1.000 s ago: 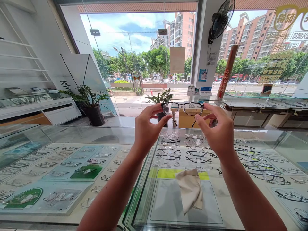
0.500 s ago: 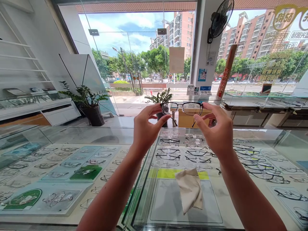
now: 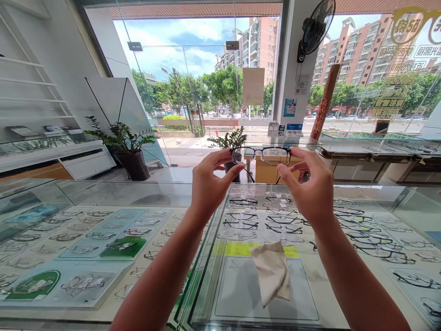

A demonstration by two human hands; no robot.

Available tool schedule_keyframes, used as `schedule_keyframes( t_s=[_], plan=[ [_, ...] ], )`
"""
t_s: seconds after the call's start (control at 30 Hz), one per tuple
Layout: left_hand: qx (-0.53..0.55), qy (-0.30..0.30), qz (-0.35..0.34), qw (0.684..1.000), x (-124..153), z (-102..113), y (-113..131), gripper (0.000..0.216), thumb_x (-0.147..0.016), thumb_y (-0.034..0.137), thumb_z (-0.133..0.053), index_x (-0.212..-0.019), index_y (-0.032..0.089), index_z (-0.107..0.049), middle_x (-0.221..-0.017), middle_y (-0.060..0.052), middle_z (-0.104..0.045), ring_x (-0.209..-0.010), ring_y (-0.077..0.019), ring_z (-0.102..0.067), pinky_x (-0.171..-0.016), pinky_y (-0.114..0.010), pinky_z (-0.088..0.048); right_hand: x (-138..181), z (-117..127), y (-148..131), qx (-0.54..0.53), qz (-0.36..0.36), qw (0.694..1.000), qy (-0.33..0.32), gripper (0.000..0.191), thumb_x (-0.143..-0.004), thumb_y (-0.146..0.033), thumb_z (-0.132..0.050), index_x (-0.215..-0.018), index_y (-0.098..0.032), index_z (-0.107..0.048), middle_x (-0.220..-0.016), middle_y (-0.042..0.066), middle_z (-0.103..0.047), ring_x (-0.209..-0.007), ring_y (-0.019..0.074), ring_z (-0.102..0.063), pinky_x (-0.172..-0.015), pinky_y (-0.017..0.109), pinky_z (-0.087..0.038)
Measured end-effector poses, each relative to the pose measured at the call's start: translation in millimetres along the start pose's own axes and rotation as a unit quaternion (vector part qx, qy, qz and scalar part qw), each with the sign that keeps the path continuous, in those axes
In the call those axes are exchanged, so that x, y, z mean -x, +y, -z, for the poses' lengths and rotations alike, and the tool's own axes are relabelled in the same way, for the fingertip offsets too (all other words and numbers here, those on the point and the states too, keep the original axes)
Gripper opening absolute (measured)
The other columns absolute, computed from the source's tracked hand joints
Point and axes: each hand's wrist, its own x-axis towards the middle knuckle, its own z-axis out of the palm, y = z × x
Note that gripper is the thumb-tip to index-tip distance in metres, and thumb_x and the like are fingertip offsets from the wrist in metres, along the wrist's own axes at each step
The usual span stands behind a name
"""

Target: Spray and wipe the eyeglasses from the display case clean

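Observation:
A pair of dark-framed eyeglasses (image 3: 258, 151) is held up in front of me, above the far side of the glass counter. My left hand (image 3: 213, 177) pinches the frame's left end between thumb and fingers. At the other end, my right hand (image 3: 306, 179) grips the right side of the frame the same way. Both lenses face outward and the temples hang down between my hands. Below them, a crumpled beige cleaning cloth (image 3: 271, 273) lies on a pale rectangular mat (image 3: 234, 299) on the counter top.
Glass display cases (image 3: 165, 202) hold many rows of eyeglasses (image 3: 243, 216) under the top. Beyond the counter stand a potted plant (image 3: 134, 161) at left and another plant (image 3: 229, 140) behind the glasses. A wall fan (image 3: 315, 27) hangs on the pillar beside the windows.
Almost nothing differs. The hands and eyeglasses stay in place, with the temples appearing slightly shifted; the cloth lies still.

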Motion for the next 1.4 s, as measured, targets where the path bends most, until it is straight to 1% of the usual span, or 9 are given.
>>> schedule_keyframes(
  t_s=[0.2, 0.33, 0.57, 0.73, 0.9, 1.1, 1.4],
  plan=[
    [0.003, -0.002, 0.002, 1.0, 0.7, -0.3, -0.9, 0.055, -0.083, 0.053, -0.088, -0.126, 0.02, -0.076, -0.115, -0.012, -0.083, -0.107, -0.0268, -0.081, -0.086, -0.038, -0.068, -0.5, -0.2, -1.1, 0.001, 0.001, 1.0, 0.005, 0.031, -0.093, -0.036, -0.075, -0.122, -0.024, -0.072, -0.109, 0.008, -0.079, -0.079, 0.0225, -0.076, -0.082, 0.046, -0.062],
    [0.002, -0.002, 0.004, 1.0, 0.7, -0.3, 0.2, 0.055, -0.083, 0.053, -0.089, -0.126, 0.02, -0.076, -0.115, -0.012, -0.083, -0.107, -0.0262, -0.081, -0.086, -0.038, -0.067, -0.6, -0.2, -1.8, -0.001, 0.0, 1.0, 0.005, 0.032, -0.094, -0.035, -0.075, -0.123, -0.022, -0.072, -0.112, 0.009, -0.079, -0.079, 0.0218, -0.076, -0.083, 0.046, -0.061],
    [-0.003, 0.001, 0.003, 1.0, 1.6, 0.2, 2.2, 0.053, -0.083, 0.052, -0.089, -0.125, 0.022, -0.077, -0.114, -0.011, -0.083, -0.105, -0.0254, -0.081, -0.084, -0.037, -0.066, -0.5, -1.0, 0.3, -0.007, -0.01, 1.0, -0.003, 0.033, -0.095, -0.038, -0.074, -0.123, -0.022, -0.072, -0.111, 0.008, -0.078, -0.078, 0.021, -0.074, -0.081, 0.046, -0.061],
    [-0.008, -0.003, 0.002, 1.0, 1.7, 0.6, 2.5, 0.051, -0.084, 0.052, -0.088, -0.124, 0.022, -0.077, -0.114, -0.011, -0.083, -0.105, -0.0253, -0.081, -0.085, -0.037, -0.066, -0.1, -1.3, 0.8, -0.004, -0.015, 1.0, -0.008, 0.034, -0.095, -0.036, -0.073, -0.125, -0.019, -0.072, -0.111, 0.009, -0.077, -0.079, 0.0204, -0.074, -0.08, 0.045, -0.059],
    [-0.011, -0.001, 0.002, 1.0, 1.4, 0.7, 2.1, 0.051, -0.084, 0.052, -0.089, -0.122, 0.021, -0.077, -0.113, -0.01, -0.083, -0.104, -0.0249, -0.081, -0.084, -0.036, -0.065, -0.5, -1.2, 0.3, -0.007, -0.022, 1.0, -0.011, 0.035, -0.095, -0.037, -0.073, -0.126, -0.02, -0.072, -0.111, 0.009, -0.077, -0.079, 0.0205, -0.074, -0.08, 0.045, -0.059],
    [-0.009, 0.0, 0.002, 1.0, 1.5, 0.2, 2.7, 0.05, -0.083, 0.051, -0.09, -0.122, 0.022, -0.077, -0.113, -0.009, -0.083, -0.104, -0.025, -0.081, -0.084, -0.036, -0.065, -0.4, -1.2, -1.4, -0.01, -0.027, 1.0, -0.012, 0.036, -0.095, -0.035, -0.073, -0.126, -0.017, -0.072, -0.113, 0.01, -0.076, -0.079, 0.0199, -0.074, -0.079, 0.044, -0.059],
    [-0.005, -0.001, 0.008, 1.0, 1.7, -0.1, 1.6, 0.052, -0.083, 0.051, -0.09, -0.123, 0.021, -0.077, -0.113, -0.009, -0.084, -0.105, -0.0243, -0.081, -0.085, -0.036, -0.063, -0.4, -1.4, 0.0, -0.004, -0.018, 1.0, -0.005, 0.034, -0.095, -0.037, -0.073, -0.124, -0.02, -0.072, -0.11, 0.008, -0.076, -0.079, 0.0202, -0.074, -0.081, 0.045, -0.06]
  ],
)
